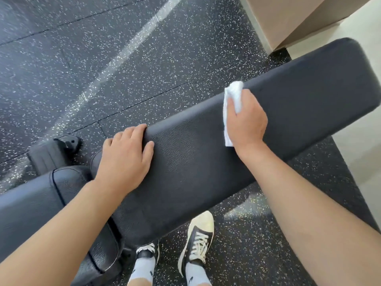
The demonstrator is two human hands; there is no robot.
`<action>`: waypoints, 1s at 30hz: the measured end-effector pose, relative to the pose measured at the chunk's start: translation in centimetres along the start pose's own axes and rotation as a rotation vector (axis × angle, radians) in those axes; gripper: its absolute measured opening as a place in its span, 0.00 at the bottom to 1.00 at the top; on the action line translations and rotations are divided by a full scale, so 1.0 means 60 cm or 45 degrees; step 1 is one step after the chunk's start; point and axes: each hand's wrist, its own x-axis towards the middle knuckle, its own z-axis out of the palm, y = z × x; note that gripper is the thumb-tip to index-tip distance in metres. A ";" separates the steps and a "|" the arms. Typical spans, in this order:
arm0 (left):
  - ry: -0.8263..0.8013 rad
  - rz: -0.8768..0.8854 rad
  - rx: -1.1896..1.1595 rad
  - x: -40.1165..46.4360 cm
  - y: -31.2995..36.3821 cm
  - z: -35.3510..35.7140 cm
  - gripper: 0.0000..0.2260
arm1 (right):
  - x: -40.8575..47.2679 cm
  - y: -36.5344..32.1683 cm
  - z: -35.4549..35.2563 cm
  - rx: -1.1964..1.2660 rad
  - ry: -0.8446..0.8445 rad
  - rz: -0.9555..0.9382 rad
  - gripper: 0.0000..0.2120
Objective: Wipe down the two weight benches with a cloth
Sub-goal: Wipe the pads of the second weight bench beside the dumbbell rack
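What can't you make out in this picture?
Head view only:
- Bench frame and legs: hidden under its pad.
- Seat pad at lower left: cut off by the edge and crossed by the left forearm.
- Most of the cloth: covered by the right hand.
- A second bench: none in view.
- Dirt on the pad: too fine to tell.
- Black part on the floor: purpose unclear.

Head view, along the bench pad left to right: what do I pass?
Seat pad → left hand resting on the long bench pad → white cloth under the right hand → bare far end of pad.
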 end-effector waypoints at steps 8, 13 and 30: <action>-0.045 -0.042 -0.341 0.077 0.062 -0.004 0.16 | -0.246 -0.145 0.021 0.202 -0.205 -0.465 0.09; -0.015 0.065 -0.261 0.094 0.140 0.016 0.16 | -0.203 -0.045 -0.013 0.160 -0.127 -0.704 0.10; 0.094 -0.105 -0.022 0.263 0.369 0.076 0.18 | -0.299 0.000 -0.009 0.262 -0.104 -0.240 0.04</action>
